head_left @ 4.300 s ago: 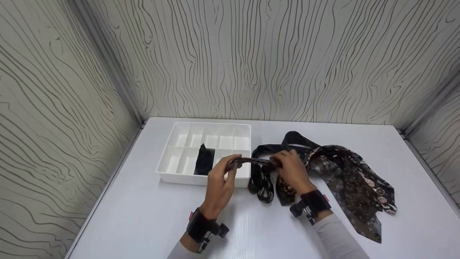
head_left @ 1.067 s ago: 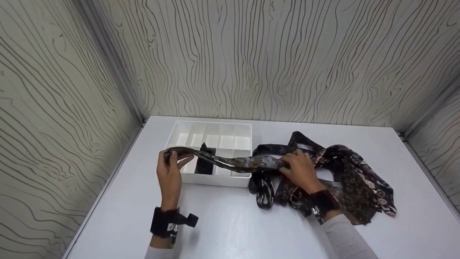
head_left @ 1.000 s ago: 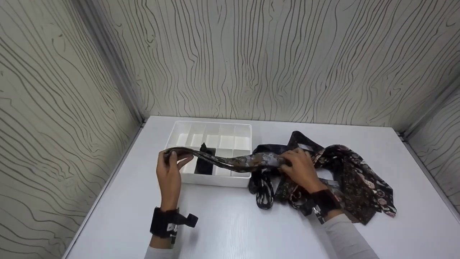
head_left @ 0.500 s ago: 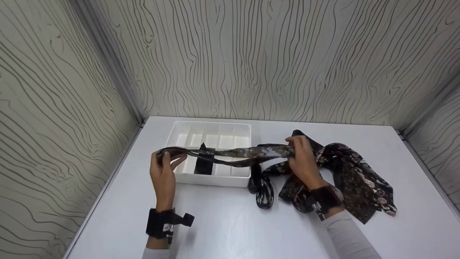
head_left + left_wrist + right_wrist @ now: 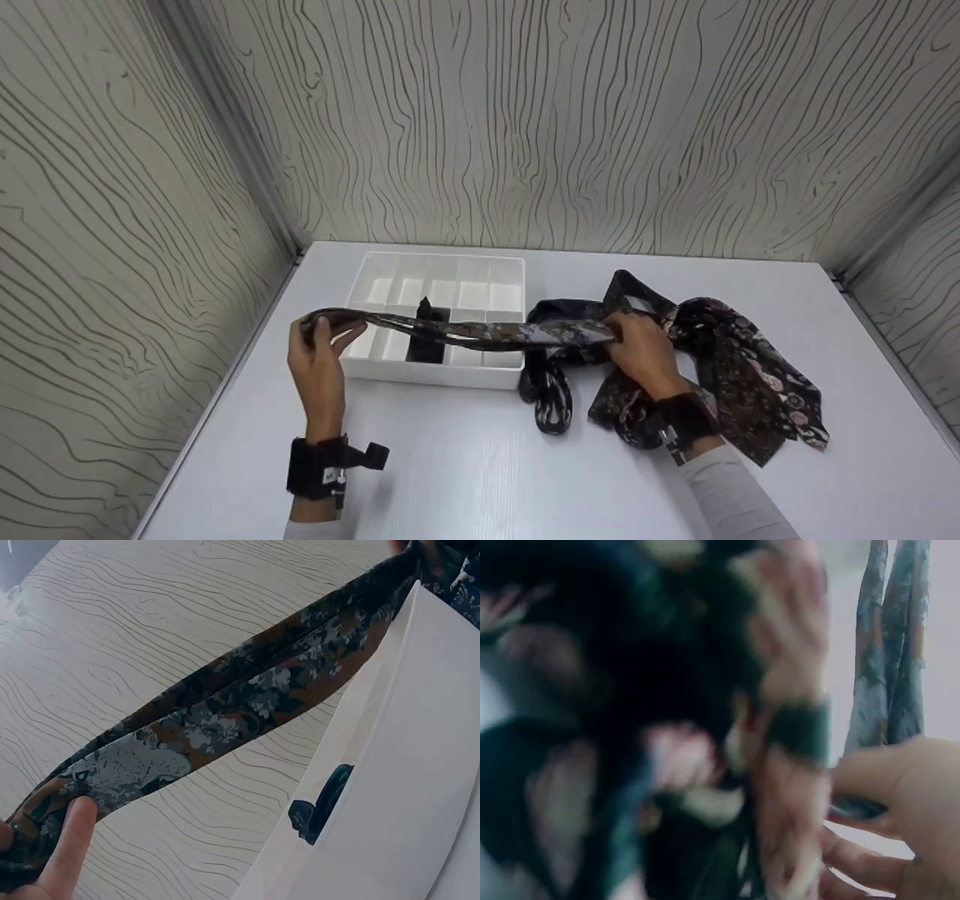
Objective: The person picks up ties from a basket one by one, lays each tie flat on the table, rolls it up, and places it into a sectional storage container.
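Beneath my left hand (image 5: 322, 375) and right hand (image 5: 646, 354) spreads the worktop (image 5: 465, 465), with patterned ties (image 5: 739, 367) heaped around the right. Between them sits a white divided tray (image 5: 435, 376). Above it, each hand grips one end of a folded tie (image 5: 517, 332). Below that, black cloth (image 5: 426, 354) fills one compartment.

Of the 3 views, the head view was the most evenly lit: soft light, a pale sheen on the near part of the table (image 5: 487, 480), a faint shadow beside the left wrist strap (image 5: 306, 469). The left wrist view was dim and bluish, with white glare at far left, the flowered strip (image 5: 217, 724) fairly sharp. In the right wrist view, the nearest cloth (image 5: 682, 754) was badly blurred.
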### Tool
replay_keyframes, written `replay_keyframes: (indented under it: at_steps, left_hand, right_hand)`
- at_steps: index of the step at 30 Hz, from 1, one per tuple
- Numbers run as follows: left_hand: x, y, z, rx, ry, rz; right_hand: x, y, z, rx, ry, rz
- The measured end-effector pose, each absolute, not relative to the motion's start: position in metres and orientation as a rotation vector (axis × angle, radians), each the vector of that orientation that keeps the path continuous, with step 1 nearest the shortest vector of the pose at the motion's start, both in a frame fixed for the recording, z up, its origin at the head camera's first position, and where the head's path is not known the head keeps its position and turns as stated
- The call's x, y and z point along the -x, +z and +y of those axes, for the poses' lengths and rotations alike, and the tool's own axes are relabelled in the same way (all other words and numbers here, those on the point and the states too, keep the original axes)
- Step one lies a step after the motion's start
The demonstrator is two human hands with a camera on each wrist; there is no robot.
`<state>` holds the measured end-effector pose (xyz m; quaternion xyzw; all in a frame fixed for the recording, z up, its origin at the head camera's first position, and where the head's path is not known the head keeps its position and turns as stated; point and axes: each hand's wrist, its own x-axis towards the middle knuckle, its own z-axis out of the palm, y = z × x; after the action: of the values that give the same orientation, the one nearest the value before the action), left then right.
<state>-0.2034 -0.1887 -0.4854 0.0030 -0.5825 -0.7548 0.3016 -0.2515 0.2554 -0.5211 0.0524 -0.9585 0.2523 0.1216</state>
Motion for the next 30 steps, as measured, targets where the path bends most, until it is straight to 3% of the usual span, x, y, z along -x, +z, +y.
replay_keyframes:
  at_steps: [9,19,30]
  left_hand:
    - [0.198,-0.493,-0.2,-0.096,-1.961,-1.623]
    - [0.186,-0.501,-0.216,-0.207,-1.875,-1.782]
    - [0.174,-0.514,-0.231,-0.305,-1.817,-1.903]
  right_hand:
    - [0.245,-0.486,0.247,-0.134,1.099,-2.666]
    - [0.215,-0.446,0.238,-0.161,1.395,-2.721]
    - [0.179,-0.472,0.279,-0.536,1.296,-3.154]
